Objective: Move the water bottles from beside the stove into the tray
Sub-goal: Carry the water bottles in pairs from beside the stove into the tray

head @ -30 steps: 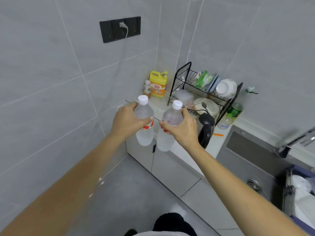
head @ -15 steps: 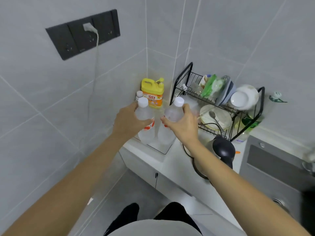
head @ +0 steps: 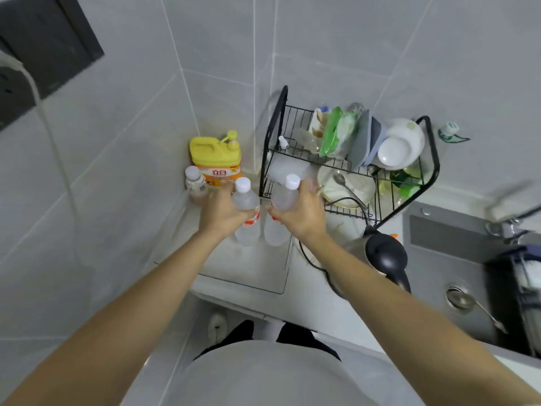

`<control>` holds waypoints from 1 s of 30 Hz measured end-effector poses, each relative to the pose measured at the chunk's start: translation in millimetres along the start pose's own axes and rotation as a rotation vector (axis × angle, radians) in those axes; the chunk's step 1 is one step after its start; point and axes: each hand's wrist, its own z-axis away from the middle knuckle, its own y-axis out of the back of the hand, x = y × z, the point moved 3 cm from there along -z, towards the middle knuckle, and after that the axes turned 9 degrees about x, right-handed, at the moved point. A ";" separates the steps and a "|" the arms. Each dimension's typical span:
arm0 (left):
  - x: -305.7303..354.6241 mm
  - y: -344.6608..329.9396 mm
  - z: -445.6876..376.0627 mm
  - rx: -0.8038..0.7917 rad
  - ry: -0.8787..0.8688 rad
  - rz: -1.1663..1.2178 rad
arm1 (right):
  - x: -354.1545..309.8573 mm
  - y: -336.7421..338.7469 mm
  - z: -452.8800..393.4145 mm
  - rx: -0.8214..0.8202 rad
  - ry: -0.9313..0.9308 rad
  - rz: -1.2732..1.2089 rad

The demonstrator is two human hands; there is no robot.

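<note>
I'm looking down at a pale countertop [head: 301, 284], a clear shallow tray [head: 257, 268] lying on it, yellow detergent jug [head: 215, 159] and small bottle [head: 195, 183] standing in the corner, black dish rack [head: 351, 171] and kettle [head: 377, 256] sitting beside

We see even, soft indoor light, fairly bright, no hard shadows; source not visible. Pale wall tiles [head: 336, 39] look flat, no glare. Wide-angle lens bends the tile lines & stretches both forearms at the bottom corners. Motion blur smears the faucet [head: 515, 209] at the right edge and the black socket panel [head: 44, 51] top left. Dish rack [head: 351, 159] mid-frame is sharper, though slightly soft overall w/ compression haze.
</note>
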 end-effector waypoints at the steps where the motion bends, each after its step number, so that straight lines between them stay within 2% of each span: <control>1: -4.4 -7.1 -7.3 -0.030 0.002 -0.014 | 2.0 -5.8 -1.7 -0.002 -0.025 0.010; 8: -29.7 -49.3 -29.7 -0.170 -0.001 -0.033 | 16.4 -44.7 -3.9 -0.005 -0.155 0.113; 15: -44.5 -67.5 -33.9 -0.200 -0.050 0.017 | 31.2 -69.5 1.4 0.081 -0.131 0.211; 26: -52.1 -73.5 -46.3 -0.317 -0.230 0.135 | 49.9 -87.9 3.8 0.093 -0.071 0.243; 30: -52.9 -70.8 -47.7 -0.381 -0.258 0.152 | 47.0 -85.2 4.4 0.043 -0.065 0.231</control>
